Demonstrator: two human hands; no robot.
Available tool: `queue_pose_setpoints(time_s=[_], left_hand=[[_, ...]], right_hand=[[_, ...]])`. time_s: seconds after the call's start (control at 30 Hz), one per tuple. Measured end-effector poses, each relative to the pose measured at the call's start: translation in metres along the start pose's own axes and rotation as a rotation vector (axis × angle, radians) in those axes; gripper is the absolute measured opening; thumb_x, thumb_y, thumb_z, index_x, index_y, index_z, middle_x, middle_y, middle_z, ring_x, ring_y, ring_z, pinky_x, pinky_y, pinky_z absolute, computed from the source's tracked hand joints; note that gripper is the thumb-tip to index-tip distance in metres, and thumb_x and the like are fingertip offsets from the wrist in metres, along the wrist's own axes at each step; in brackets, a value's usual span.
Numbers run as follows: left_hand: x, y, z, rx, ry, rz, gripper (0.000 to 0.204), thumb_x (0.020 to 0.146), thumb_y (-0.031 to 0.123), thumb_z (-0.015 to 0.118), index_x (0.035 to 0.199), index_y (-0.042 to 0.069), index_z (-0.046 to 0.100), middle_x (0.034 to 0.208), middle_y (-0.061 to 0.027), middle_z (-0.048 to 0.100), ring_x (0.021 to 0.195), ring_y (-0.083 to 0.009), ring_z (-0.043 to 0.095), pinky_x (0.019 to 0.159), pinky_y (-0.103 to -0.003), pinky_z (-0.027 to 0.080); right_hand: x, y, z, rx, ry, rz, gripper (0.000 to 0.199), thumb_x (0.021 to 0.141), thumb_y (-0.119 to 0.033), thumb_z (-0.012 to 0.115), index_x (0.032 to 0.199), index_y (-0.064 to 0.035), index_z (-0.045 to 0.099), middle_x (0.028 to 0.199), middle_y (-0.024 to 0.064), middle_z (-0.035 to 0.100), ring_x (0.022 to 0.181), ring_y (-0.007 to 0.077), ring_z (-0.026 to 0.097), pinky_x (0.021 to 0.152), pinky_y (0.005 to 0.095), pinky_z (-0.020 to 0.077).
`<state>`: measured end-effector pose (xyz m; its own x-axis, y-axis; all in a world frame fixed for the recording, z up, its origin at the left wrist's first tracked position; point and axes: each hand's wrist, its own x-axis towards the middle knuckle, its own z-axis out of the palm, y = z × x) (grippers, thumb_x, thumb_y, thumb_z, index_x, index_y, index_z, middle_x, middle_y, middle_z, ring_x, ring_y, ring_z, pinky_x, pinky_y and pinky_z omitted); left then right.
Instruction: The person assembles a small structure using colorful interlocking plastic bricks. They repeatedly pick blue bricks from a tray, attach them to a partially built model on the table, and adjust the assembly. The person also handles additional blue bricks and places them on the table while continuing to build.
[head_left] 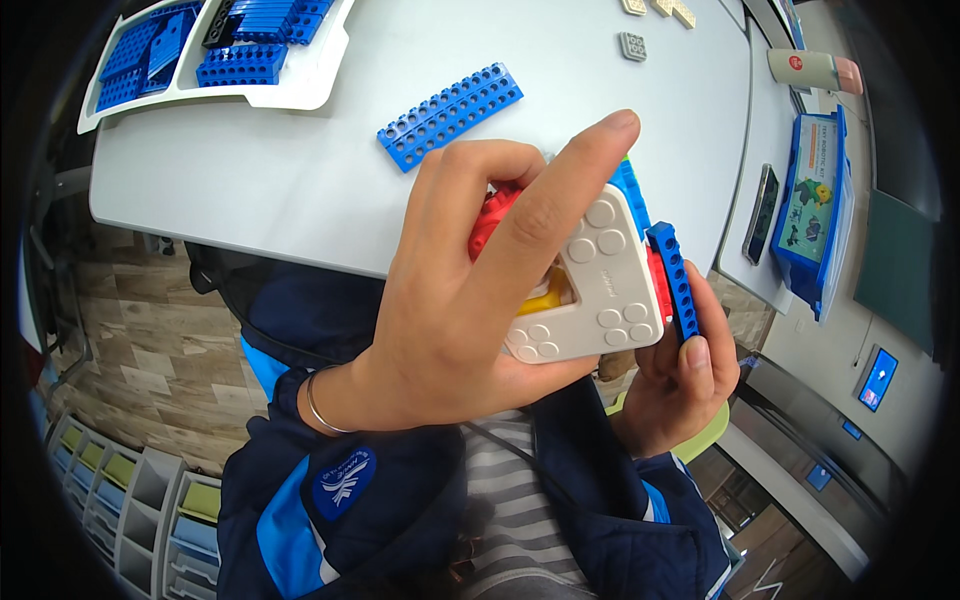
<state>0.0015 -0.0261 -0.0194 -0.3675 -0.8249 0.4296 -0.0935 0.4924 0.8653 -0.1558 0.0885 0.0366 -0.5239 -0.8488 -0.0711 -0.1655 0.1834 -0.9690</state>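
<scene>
While the left hand (445,285) grips a smooth off-white plastic block (612,280) with rounded corners and raised round studs, the right hand (695,385) beside it pinches a straight blue beam (672,278), pierced by a row of holes. A red part (659,285) shows between block and beam; a yellow piece (544,297) in the block's cut-out is half covered by the left thumb, its shape unclear to me. Beyond the left hand, flat, perforated blue bars (450,114) lie on the desk (240,190); farther off, a white tray (325,70) runs out of view.
</scene>
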Motion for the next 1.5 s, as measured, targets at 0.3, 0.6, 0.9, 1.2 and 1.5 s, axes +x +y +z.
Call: queue_pose_setpoints(time_s=[0.3,0.6,0.9,1.2,1.5], left_hand=[[0.0,0.001,0.0,-0.027,0.012,-0.007,0.102,0.049,0.001,0.087,0.144,-0.005,0.05,0.143,-0.0177,0.058,0.102,-0.0258,0.058,0.083,-0.032,0.05],[0.0,-0.001,0.002,-0.046,0.025,0.015,0.101,0.048,0.001,0.086,0.143,-0.005,0.05,0.145,-0.0171,0.058,0.101,-0.025,0.057,0.082,-0.031,0.049],[-0.001,-0.001,0.0,-0.056,0.018,0.019,0.102,0.048,0.002,0.085,0.144,-0.005,0.05,0.144,-0.0168,0.057,0.102,-0.0254,0.057,0.084,-0.032,0.049],[-0.001,-0.003,0.002,-0.058,0.028,0.04,0.101,0.049,0.001,0.086,0.143,-0.005,0.051,0.144,-0.0175,0.058,0.102,-0.0253,0.057,0.082,-0.032,0.049],[0.0,-0.001,0.002,-0.043,0.013,0.026,0.099,0.051,-0.001,0.087,0.143,-0.004,0.052,0.143,-0.0168,0.059,0.099,-0.0243,0.057,0.079,-0.031,0.05]], right_hand=[[0.0,0.004,-0.005,-0.179,0.019,-0.135,0.052,0.1,-0.034,0.064,0.13,0.0087,0.065,0.099,0.0091,0.072,0.076,0.0082,0.057,0.07,0.022,0.0428],[-0.002,0.005,-0.011,-0.246,-0.032,-0.22,0.044,0.1,-0.023,0.062,0.129,0.0093,0.065,0.119,0.0208,0.073,0.1,0.0187,0.069,0.093,0.0284,0.0508],[-0.003,0.009,-0.009,-0.259,-0.056,-0.303,0.04,0.097,-0.012,0.06,0.127,0.0138,0.064,0.118,0.0267,0.072,0.107,0.0252,0.072,0.099,0.032,0.0511],[0.0,0.009,-0.009,-0.377,-0.056,-0.401,0.04,0.089,-0.005,0.058,0.124,0.0141,0.066,0.108,0.0277,0.074,0.094,0.0264,0.075,0.088,0.029,0.0548],[-0.001,0.004,-0.012,-0.388,-0.077,-0.37,0.04,0.089,-0.005,0.057,0.124,0.013,0.067,0.104,0.0257,0.075,0.088,0.0217,0.075,0.083,0.0267,0.0548]])
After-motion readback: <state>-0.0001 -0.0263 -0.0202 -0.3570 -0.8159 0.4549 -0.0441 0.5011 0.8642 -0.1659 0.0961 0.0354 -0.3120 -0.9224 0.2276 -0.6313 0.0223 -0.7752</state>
